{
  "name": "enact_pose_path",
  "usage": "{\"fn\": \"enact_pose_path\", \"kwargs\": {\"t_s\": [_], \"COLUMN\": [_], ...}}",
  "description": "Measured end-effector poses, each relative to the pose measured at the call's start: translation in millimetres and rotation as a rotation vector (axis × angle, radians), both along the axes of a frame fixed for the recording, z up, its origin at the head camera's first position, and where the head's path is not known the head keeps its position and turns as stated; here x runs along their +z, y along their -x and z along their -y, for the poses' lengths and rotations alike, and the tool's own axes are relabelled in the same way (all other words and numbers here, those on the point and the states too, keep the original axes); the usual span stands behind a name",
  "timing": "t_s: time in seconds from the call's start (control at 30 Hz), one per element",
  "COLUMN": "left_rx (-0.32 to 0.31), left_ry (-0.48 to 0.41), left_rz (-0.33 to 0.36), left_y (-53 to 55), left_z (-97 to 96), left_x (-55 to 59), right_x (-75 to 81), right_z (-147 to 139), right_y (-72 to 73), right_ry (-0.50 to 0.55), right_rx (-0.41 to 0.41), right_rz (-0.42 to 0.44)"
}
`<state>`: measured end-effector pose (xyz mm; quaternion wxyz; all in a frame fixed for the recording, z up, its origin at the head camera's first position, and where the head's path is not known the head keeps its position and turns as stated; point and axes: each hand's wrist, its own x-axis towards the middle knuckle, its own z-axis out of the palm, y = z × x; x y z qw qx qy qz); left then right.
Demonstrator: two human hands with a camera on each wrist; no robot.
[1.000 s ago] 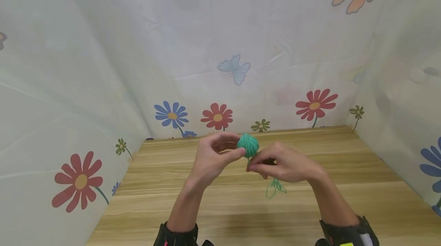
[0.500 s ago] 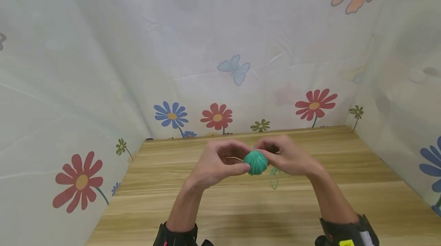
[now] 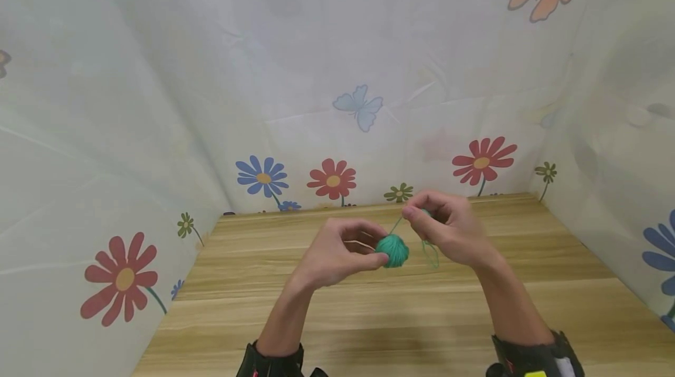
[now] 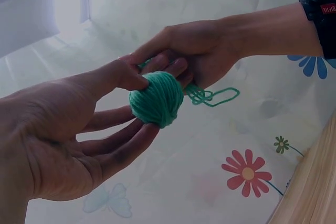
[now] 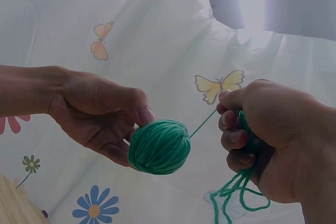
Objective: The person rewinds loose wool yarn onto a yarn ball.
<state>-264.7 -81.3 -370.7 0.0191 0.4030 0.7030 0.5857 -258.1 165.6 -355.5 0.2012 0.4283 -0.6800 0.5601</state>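
A small ball of green yarn (image 3: 392, 250) is held above the table by my left hand (image 3: 337, 254), thumb on the near side and fingertips behind. My right hand (image 3: 448, 227) is up and to the right of the ball. Its thumb and forefinger pinch the strand (image 5: 203, 123), which runs straight from the ball's end in the right wrist view. The other right fingers curl over more of the yarn, and loose loops (image 5: 236, 195) hang out below them. In the left wrist view the ball (image 4: 156, 99) sits at the tips of my left thumb and fingers.
A wooden table (image 3: 253, 306) lies beneath both hands. White curtains (image 3: 295, 43) printed with flowers and butterflies surround it at the back and both sides. Black bands (image 3: 538, 353) circle the wrists.
My right hand has passed from below the ball, round its near right side, to above it at the right, drawing the strand with it. The ball has shifted slightly right and down.
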Motion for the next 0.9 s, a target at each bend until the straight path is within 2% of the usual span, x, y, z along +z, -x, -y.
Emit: {"fn": "enact_pose_path", "kwargs": {"t_s": [0.1,0.2,0.33,0.47,0.57,0.67,0.9], "left_rx": [0.046,0.08,0.139,0.207,0.23,0.246,0.283], "left_ry": [-0.004,-0.032,-0.069,-0.11,-0.163,-0.206,-0.264], "left_rz": [0.004,0.01,-0.015,-0.041,-0.049,-0.05,-0.03], "left_y": [-0.3,-0.1,1.5,2.8,2.9,2.6,1.6], "left_z": [-0.8,-1.1,-0.7,-0.1,-0.4,-0.8,1.3], "left_x": [0.2,0.1,-0.5,0.1,2.0,3.4,4.7], "right_x": [1.2,1.1,0.4,-0.3,-0.9,-2.1,-3.5], "right_z": [-0.2,-0.8,-1.5,0.1,2.8,5.0,6.8], "right_y": [-0.4,0.5,1.1,0.3,0.4,1.9,2.6], "right_ry": [0.053,0.053,-0.006,-0.095,-0.162,-0.209,-0.235], "right_rx": [0.05,0.1,0.151,0.143,0.124,0.141,0.199], "right_rz": [-0.043,-0.068,-0.087,-0.097,-0.111,-0.128,-0.15]}}
